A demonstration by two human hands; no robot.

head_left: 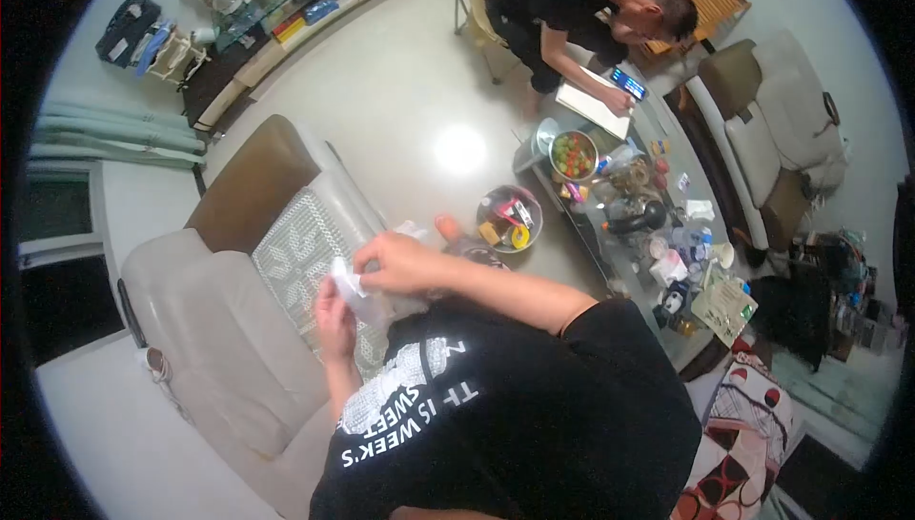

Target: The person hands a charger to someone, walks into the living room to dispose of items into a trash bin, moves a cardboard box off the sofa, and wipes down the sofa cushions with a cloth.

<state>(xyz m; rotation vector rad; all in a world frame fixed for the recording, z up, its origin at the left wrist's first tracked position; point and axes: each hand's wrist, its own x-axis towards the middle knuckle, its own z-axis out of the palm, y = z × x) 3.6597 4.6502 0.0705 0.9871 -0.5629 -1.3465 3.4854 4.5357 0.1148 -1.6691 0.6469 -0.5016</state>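
A thin, white, partly see-through piece [360, 303], like plastic film or a bag, is held between my two hands in front of my chest. My left hand [334, 322] grips its left side with the fingers closed. From the right, my right hand [400, 265] reaches across and pinches its upper edge. Its lower part hangs in front of the patterned sofa cover [300, 244], and I cannot make out its exact kind.
A round bin [510, 218] with colourful items stands on the floor ahead. The cluttered glass table [610, 234] on the right bears a bowl of cut vegetables or fruit [574, 155]. Beyond, a seated person [562, 5] leans over an open notebook [593, 108] beside a lit phone [628, 83].
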